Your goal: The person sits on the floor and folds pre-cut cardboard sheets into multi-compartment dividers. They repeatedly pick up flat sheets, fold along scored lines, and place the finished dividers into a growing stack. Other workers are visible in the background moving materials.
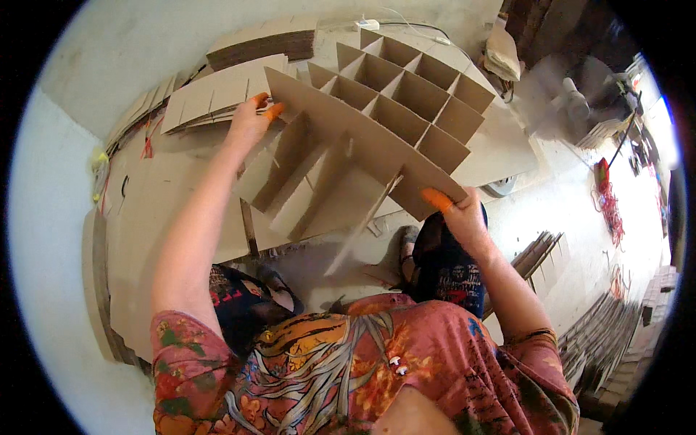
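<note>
A brown cardboard divider grid point(406, 98), made of slotted strips crossing each other into square cells, is held up in front of me at a slant. My left hand point(254, 119), with orange coverings on its fingertips, pinches the far left end of the grid's long near strip point(355, 130). At the other end of that strip, my right hand point(464, 217) grips the lower right corner, its orange-covered thumb lying on the face. Several cross strips point(283, 163) stick out from the near strip toward me. The fingers behind the cardboard are hidden.
Slotted cardboard sheets point(217, 90) lie stacked beyond my left hand, with another stack point(264, 40) behind them. Cardboard covers the work surface point(167, 210). A fan point(576, 101) stands at right. Red strings point(609, 203) hang nearby, and bundled strips point(602, 337) lie at lower right.
</note>
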{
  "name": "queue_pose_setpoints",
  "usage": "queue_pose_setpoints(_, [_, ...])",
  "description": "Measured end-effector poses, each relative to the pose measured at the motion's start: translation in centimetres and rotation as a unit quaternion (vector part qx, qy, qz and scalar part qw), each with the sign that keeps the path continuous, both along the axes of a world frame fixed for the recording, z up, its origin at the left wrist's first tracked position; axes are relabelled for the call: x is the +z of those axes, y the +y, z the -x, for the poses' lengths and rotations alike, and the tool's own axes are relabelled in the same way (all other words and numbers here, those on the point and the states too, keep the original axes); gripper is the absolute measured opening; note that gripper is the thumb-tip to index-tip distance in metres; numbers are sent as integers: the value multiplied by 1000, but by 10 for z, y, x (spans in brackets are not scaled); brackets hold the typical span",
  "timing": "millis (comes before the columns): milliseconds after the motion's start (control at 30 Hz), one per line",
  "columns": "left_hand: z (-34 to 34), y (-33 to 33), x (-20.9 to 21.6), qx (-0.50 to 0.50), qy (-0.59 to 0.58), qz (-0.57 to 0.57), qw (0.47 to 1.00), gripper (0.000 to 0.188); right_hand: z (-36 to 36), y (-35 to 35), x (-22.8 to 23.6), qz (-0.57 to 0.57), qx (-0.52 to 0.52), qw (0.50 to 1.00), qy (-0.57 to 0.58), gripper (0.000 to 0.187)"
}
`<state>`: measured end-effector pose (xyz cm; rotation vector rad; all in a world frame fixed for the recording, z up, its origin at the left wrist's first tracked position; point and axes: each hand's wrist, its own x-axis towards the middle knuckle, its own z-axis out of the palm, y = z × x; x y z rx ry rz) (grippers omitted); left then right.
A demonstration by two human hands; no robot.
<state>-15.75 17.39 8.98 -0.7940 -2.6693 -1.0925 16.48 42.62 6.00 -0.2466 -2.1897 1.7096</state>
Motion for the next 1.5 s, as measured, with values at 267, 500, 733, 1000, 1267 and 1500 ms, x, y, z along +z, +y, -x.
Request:
queue_pose_setpoints(267, [-75, 8, 30, -96, -1, 157, 983, 54, 6, -9, 73, -383, 41, 922, -28, 65])
queue_pose_setpoints(500, [-61, 6, 14, -166, -92, 67, 980, 50, 11, -7, 84, -431, 103, 890, -109, 66])
queue_pose_setpoints(733, [0, -23, 5, 14, -9, 50, 999, 43, 22, 15, 46, -493, 66, 867, -35, 61])
queue_pose_setpoints(1000, [51, 3, -5, 81, 148, 348, 922, 68, 40, 27, 33, -454, 45, 890, -15, 61])
queue_pose_setpoints(1267, [68, -6, -5, 44, 67, 241, 967, 29, 58, 25, 36, -448, 25, 893, -33, 58])
queue_pose_setpoints(1500, [78, -49, 25, 73, -97, 10, 993, 19, 61, -10, 75, -418, -52, 902, 97, 45])
